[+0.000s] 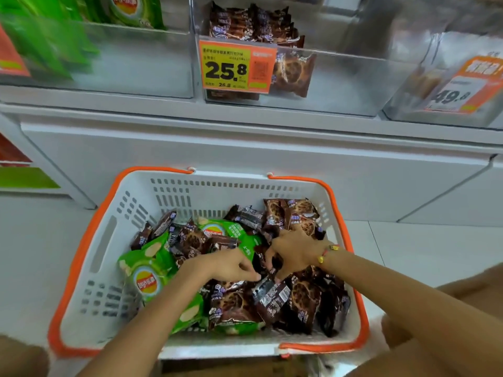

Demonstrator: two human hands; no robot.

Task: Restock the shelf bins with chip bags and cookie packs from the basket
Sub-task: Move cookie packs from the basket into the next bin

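While both hands reach into the basket [89, 248], the left hand [231, 265] and right hand [295, 254] pinch one brown cookie pack [269, 295], chip bags [147, 276] at nine o'clock.

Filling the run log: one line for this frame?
stage: picking from basket | left hand: pinching cookie pack | right hand: gripping cookie packs | chip bags: in basket | cookie bin: part full

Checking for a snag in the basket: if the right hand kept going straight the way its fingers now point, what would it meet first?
The right hand points down into the basket, fingertips already at the brown cookie packs. It would probably press into those first, though depth is unclear.
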